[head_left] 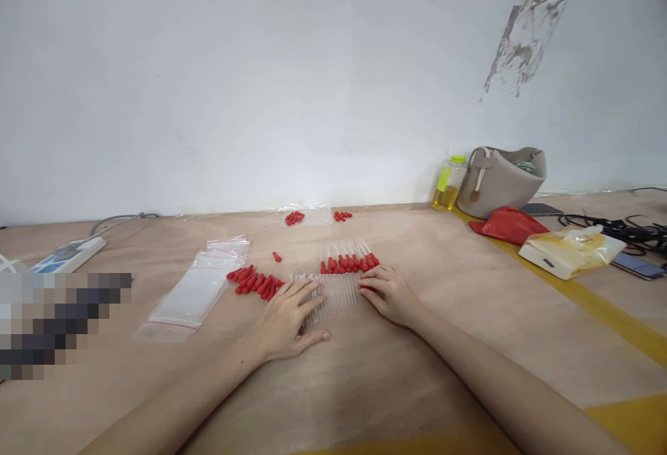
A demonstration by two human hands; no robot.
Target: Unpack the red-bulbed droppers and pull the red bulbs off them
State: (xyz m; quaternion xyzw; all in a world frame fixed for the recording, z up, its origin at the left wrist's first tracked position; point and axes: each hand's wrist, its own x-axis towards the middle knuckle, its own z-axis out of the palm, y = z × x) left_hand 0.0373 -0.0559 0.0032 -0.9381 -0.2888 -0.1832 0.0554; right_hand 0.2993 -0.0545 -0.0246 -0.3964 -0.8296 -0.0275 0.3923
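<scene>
My left hand [294,315] lies with its fingers spread over the left end of a row of clear glass dropper tubes [338,296]. The fingers cover part of that row. At its right end, my right hand [388,293] is curled, a red rubber bulb [363,288] showing between thumb and fingers. Just beyond the tubes lies a row of droppers [350,263], red bulbs toward me and glass stems pointing away. A pile of loose red bulbs [255,281] sits left of my left hand, and a single red bulb [276,257] lies behind it.
Clear zip bags [187,292] lie at left, near a power strip [73,255]. Small red bulb groups [294,218] rest by the wall. Rightward stand a bottle [447,187], a grey bag [500,180], a red pouch [508,224], a tissue pack [567,252] and black cables [615,226].
</scene>
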